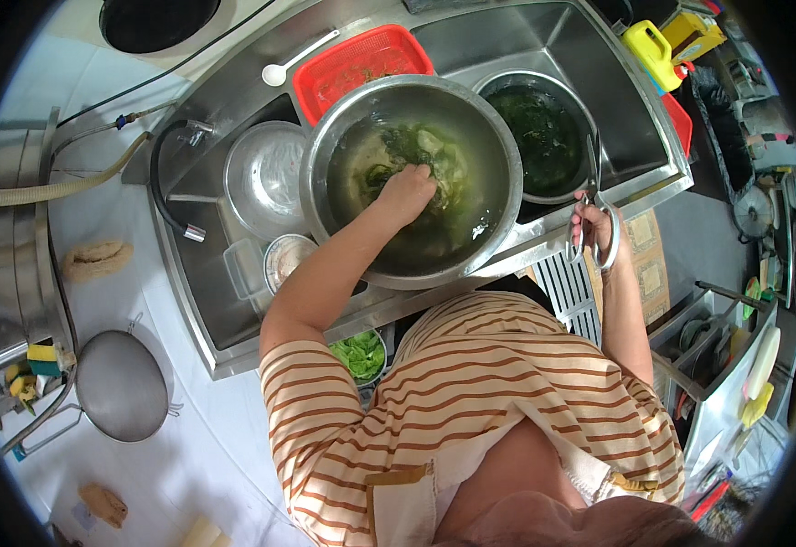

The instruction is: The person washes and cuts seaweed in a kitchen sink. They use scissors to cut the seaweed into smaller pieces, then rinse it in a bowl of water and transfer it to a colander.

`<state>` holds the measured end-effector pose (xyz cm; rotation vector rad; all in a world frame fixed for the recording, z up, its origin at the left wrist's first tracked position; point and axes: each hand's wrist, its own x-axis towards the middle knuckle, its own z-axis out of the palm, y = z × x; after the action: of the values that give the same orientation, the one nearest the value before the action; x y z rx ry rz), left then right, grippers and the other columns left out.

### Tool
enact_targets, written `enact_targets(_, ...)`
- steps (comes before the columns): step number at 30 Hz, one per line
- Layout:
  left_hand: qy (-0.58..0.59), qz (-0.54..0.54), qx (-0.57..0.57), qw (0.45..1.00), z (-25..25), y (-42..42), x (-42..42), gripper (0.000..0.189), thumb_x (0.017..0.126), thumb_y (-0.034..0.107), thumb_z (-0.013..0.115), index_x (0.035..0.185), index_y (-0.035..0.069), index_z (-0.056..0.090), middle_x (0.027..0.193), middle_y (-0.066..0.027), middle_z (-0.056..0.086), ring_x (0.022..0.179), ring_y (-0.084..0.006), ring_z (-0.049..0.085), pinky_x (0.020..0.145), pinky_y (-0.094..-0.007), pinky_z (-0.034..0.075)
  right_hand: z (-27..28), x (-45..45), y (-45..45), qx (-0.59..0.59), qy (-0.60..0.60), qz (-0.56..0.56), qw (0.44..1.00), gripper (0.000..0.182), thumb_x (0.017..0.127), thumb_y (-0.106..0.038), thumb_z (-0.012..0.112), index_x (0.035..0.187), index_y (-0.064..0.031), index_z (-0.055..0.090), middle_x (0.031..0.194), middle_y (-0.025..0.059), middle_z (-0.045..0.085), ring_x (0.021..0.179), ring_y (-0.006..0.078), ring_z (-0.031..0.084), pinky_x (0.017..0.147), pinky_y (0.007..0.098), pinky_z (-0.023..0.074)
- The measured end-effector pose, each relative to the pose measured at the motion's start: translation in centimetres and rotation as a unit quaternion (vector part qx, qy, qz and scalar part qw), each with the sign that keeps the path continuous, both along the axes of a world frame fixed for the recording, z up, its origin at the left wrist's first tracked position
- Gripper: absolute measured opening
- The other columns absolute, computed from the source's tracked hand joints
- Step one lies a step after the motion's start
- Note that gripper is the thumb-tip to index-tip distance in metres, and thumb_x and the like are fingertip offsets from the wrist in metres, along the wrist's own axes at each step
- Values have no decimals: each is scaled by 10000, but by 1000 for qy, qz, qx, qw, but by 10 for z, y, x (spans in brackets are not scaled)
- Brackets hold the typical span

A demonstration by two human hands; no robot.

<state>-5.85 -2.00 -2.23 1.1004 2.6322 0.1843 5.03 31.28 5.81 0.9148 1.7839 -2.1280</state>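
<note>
My left hand (408,197) reaches down into a large steel basin (412,83) set over the sink. Its fingertips dip into cloudy greenish water among dark and pale green strands (405,142), perhaps seaweed or leaves; whether they grip any is hidden. At the sink's front edge, my right hand (600,229) holds metal scissors (594,167) by the handles, blades pointing away from me and slightly apart. Just beyond the scissors, a steel pot (500,80) holds dark green strands (538,133) in water.
A red plastic basket (306,85) with brown scraps and a white spoon (275,74) are at the back. Left of the basin lie a metal bowl (268,178), a patterned bowl (285,260) and a black faucet hose (158,178). Lettuce (360,357) sits below the sink edge.
</note>
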Motion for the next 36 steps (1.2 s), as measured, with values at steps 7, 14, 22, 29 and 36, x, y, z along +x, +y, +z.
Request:
enact_targets(7, 16, 44, 184, 982, 82, -28, -30, 216, 670, -34, 578, 834, 79, 660, 827, -130, 607, 828, -343, 595, 761, -430, 479, 1, 4, -3, -1, -1, -12, 1000, 290, 829, -67, 560, 1107, 11, 529, 664, 46, 545, 493, 130, 531, 422, 255, 446)
enact_targets(14, -101, 126, 247, 956, 205, -27, -66, 223, 656, -26, 605, 857, 31, 682, 774, -148, 662, 753, -269, 643, 709, -350, 494, 39, 1, -27, -16, 64, 50, 997, 341, 799, -84, 591, 1118, 20, 527, 679, 47, 553, 520, 126, 544, 451, 244, 451)
enact_targets(22, -143, 206, 286, 925, 254, -22, -95, 106, 740, -13, 634, 842, 7, 655, 709, -21, 620, 637, -89, 561, 595, -243, 455, 76, -3, -72, -105, 143, 287, 941, 446, 761, -136, 577, 1185, -8, 526, 870, 100, 646, 797, 194, 629, 726, 312, 498)
enact_targets(29, -220, 259, 332, 880, 268, -7, -79, 69, 793, 16, 589, 848, 17, 631, 729, -24, 618, 653, -79, 569, 568, -236, 466, 70, -14, -134, -313, 109, 359, 873, 690, 709, -77, 571, 1362, -3, 360, 1126, 135, 613, 1086, 242, 570, 943, 366, 421)
enact_targets(36, -230, 285, 444, 818, 253, 8, -46, 302, 742, -78, 611, 1021, 32, 573, 827, -17, 609, 660, -80, 574, 528, -211, 461, 76, -48, -168, -308, 142, 341, 877, 683, 714, -58, 508, 1373, -52, 326, 1146, 165, 577, 1099, 261, 557, 980, 389, 398)
